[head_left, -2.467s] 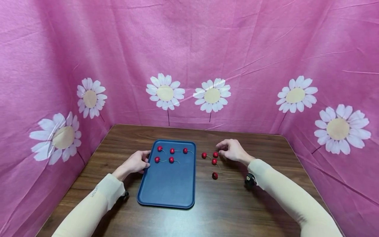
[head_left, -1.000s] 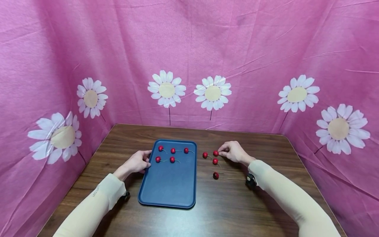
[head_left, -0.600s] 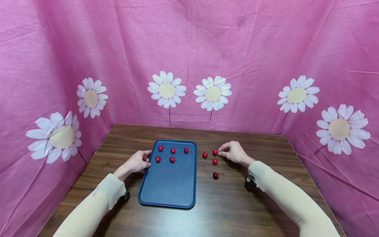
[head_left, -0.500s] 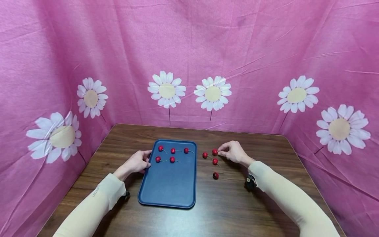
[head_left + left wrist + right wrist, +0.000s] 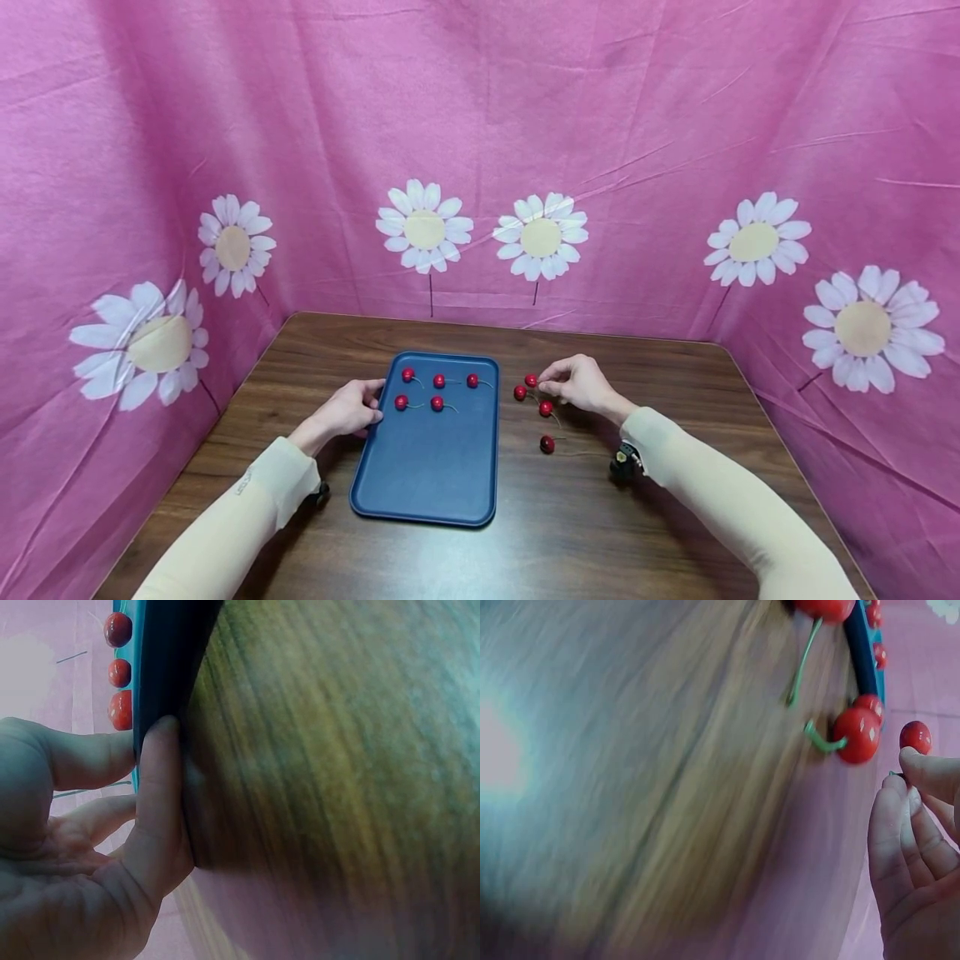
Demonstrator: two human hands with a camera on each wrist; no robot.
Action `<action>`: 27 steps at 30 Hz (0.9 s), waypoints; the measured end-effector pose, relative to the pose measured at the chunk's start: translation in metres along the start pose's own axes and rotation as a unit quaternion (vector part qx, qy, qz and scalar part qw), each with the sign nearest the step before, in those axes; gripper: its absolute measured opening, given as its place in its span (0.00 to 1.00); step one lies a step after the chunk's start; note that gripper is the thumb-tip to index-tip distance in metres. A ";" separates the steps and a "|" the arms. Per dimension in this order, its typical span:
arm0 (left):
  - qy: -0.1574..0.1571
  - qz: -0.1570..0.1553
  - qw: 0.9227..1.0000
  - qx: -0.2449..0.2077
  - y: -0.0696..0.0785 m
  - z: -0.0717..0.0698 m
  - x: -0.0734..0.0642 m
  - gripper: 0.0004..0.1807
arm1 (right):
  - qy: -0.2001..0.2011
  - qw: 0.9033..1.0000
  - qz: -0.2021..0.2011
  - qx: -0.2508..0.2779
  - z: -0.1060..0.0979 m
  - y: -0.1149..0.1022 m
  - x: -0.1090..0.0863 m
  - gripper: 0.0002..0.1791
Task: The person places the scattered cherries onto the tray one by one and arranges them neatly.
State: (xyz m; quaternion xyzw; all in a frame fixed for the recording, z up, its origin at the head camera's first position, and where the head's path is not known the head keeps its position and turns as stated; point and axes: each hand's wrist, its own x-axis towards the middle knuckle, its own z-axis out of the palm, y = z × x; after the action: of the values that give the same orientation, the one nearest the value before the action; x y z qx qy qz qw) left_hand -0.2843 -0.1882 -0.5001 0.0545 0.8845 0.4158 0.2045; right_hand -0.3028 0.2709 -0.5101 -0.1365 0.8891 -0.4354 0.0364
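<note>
My left hand [image 5: 347, 408] holds the left rim of a dark blue rectangular tray [image 5: 427, 475]; in the left wrist view its fingers [image 5: 159, 787] lie on both sides of that rim. Several red cherries with green stems sit in two rows at the tray's far end, one of them a cherry [image 5: 437, 403] in the nearer row. Right of the tray, my right hand [image 5: 581, 385] pinches a cherry [image 5: 531, 380] by its stem end, and the right wrist view shows this cherry [image 5: 915, 737] off the table beyond the thumb tip.
Three loose cherries lie between the tray and my right arm: one cherry [image 5: 520, 392] close to the tray, another cherry [image 5: 545, 408] behind a darker cherry [image 5: 547, 445]. The wooden table [image 5: 600, 533] ends at a pink curtain [image 5: 480, 100] printed with daisies.
My right hand reached the farthest loose cherry, took hold of it and moved left with it toward the tray. The left hand and tray have stayed in place.
</note>
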 end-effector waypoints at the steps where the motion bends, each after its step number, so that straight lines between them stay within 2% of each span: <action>1: 0.001 -0.001 1.000 -0.001 0.000 0.000 0.000 0.41 | -0.003 1.000 0.001 0.003 0.002 -0.003 0.000 0.03; 14: 0.000 0.002 1.000 0.003 0.000 -0.002 0.001 0.41 | -0.058 0.998 -0.002 0.026 0.034 -0.042 0.008 0.03; 24: -0.003 0.002 1.000 0.009 -0.002 -0.003 0.002 0.41 | -0.081 0.997 -0.009 -0.012 0.065 -0.067 0.014 0.03; 27: -0.003 0.000 1.000 0.007 0.000 -0.002 0.001 0.41 | -0.079 0.996 -0.014 -0.042 0.073 -0.069 0.015 0.04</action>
State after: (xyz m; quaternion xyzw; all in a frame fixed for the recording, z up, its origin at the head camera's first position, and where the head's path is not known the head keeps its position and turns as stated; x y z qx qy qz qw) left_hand -0.2860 -0.1894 -0.4999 0.0577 0.8868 0.4093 0.2070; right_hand -0.2895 0.1700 -0.5004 -0.1843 0.8991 -0.3856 0.0949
